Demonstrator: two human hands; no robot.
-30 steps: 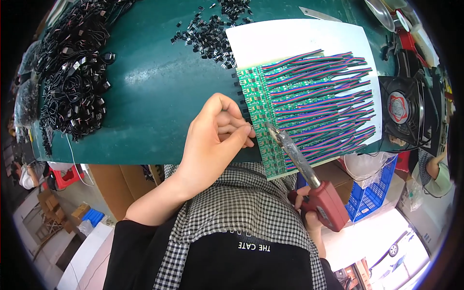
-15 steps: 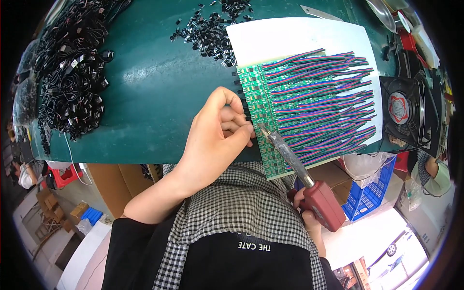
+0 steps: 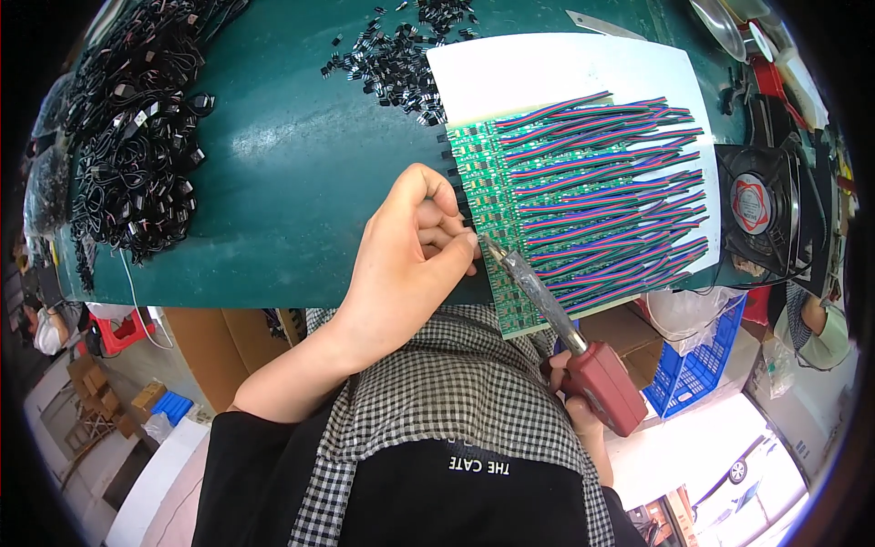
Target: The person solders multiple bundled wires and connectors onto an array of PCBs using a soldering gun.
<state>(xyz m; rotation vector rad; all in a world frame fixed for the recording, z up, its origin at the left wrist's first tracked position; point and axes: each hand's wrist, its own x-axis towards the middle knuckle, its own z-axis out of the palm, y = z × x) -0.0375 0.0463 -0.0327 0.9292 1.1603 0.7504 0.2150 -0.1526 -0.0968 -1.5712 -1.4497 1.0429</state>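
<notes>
A panel of green circuit boards (image 3: 499, 202) lies near the table's front edge, with rows of red, blue, green and black wires (image 3: 620, 214) running right from it. Small black connectors (image 3: 453, 173) stick out along its left edge. At that edge my left hand (image 3: 396, 260) is closed in a pinch, and whatever its fingertips hold is hidden. My right hand (image 3: 583, 412), partly covered by the handle, grips a soldering iron (image 3: 606, 387) with a dark red body. The iron's tip reaches the board's left edge, right beside my left fingertips.
A white sheet (image 3: 565, 73) lies under the panel. Loose black connectors (image 3: 392, 77) are heaped at the back, and bundled black cables (image 3: 137, 173) at the left. A fan (image 3: 761, 201) stands at the right. A blade (image 3: 603, 25) lies at the far edge.
The soldering iron's tip has shifted slightly left, from over the boards to the edge by my left fingertips. The right hand moved a little with it; my left hand stayed put.
</notes>
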